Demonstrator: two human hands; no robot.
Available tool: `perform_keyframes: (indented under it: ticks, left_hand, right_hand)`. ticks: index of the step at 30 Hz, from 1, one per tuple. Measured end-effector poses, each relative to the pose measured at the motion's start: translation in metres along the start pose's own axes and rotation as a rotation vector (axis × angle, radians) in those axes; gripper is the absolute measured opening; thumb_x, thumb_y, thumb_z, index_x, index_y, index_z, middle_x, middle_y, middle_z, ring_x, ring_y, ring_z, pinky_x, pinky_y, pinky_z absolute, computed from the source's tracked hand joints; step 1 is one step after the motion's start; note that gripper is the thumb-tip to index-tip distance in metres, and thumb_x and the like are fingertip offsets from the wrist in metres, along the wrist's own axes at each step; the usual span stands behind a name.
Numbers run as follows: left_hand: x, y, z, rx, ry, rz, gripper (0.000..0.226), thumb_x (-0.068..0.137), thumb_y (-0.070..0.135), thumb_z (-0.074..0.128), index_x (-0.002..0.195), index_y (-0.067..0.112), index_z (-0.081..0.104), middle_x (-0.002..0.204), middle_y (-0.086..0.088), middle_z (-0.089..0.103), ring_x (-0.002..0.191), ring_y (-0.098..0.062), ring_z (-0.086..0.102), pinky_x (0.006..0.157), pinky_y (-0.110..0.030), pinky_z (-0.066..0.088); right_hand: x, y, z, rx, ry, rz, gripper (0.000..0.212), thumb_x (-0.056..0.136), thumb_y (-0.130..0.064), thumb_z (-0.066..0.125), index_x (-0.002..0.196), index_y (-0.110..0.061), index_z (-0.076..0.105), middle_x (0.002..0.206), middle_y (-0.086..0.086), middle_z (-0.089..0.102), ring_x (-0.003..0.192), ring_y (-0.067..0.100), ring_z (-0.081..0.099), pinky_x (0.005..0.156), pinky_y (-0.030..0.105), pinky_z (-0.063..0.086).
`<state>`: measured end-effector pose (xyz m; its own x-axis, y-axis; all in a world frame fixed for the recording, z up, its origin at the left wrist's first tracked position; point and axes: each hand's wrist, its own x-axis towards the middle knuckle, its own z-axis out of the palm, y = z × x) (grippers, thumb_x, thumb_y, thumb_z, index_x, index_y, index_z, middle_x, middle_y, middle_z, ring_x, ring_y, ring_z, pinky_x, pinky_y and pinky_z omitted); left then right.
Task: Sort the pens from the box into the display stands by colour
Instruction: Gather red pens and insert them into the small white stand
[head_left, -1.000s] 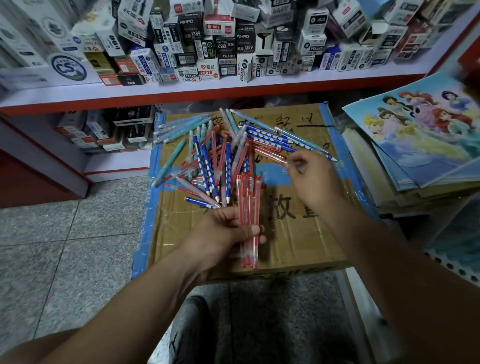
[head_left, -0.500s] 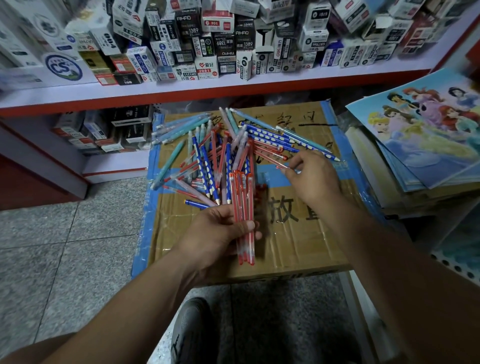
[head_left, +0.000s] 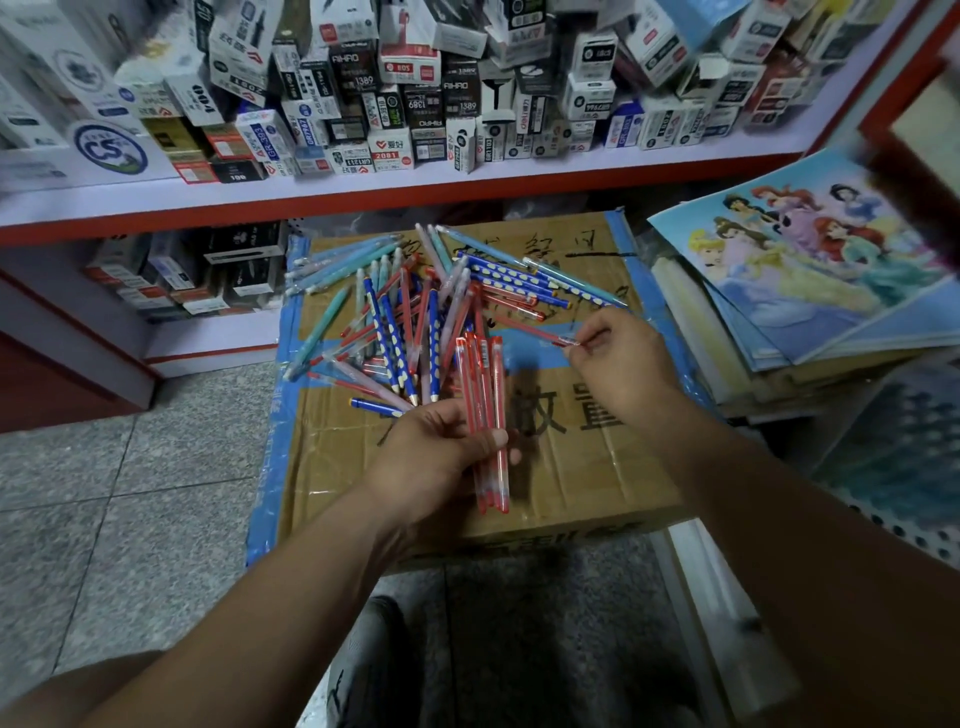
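Red pens (head_left: 483, 384) in L hand (head_left: 439, 460)

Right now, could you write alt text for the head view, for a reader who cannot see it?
A person's left hand holds a bunch of red pens while the right hand pinches one more red pen from a mixed pile of red, blue and teal pens on a cardboard box.

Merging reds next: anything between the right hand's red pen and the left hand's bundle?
Nothing visible. The right hand pinches the red pen by its end; only bare cardboard box top separates it from the red bundle in the left hand.
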<state>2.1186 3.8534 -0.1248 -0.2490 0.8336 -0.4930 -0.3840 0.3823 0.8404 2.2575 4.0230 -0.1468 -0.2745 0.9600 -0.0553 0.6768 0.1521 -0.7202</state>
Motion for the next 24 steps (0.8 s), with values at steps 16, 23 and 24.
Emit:
perform_keyframes:
  ticks: [16,23,24]
  left_hand:
    - [-0.033,-0.014,0.116,-0.001,-0.275,0.060,0.017,0.088,-0.008,0.061,0.100,0.002,0.069,0.089,-0.013,0.074,0.076,-0.022,0.071,0.064,-0.032,0.061]
    - [-0.087,-0.006,0.216,0.045,-0.472,0.235,0.016,0.091,-0.009,0.059,0.102,-0.001,0.067,0.095,-0.018,0.073,0.081,-0.025,0.071,0.075,-0.038,0.060]
    - [-0.098,-0.008,0.232,0.066,-0.521,0.238,0.017,0.091,-0.008,0.058,0.104,-0.001,0.068,0.097,-0.019,0.073,0.084,-0.027,0.072,0.075,-0.039,0.060]
  right_hand:
    - [-0.113,0.012,-0.156,0.354,0.314,-0.034,0.014,0.084,-0.011,0.071,0.083,-0.018,0.058,0.073,0.012,0.066,0.071,0.022,0.070,0.066,0.040,0.060]
    - [-0.274,0.063,-0.269,0.316,0.668,0.096,0.015,0.089,-0.013,0.072,0.085,-0.027,0.067,0.072,-0.003,0.071,0.067,0.002,0.068,0.064,0.017,0.053]
    - [-0.299,0.071,-0.282,0.294,0.698,0.124,0.019,0.089,-0.013,0.071,0.083,-0.030,0.067,0.072,-0.005,0.072,0.069,0.004,0.070,0.065,0.020,0.055]
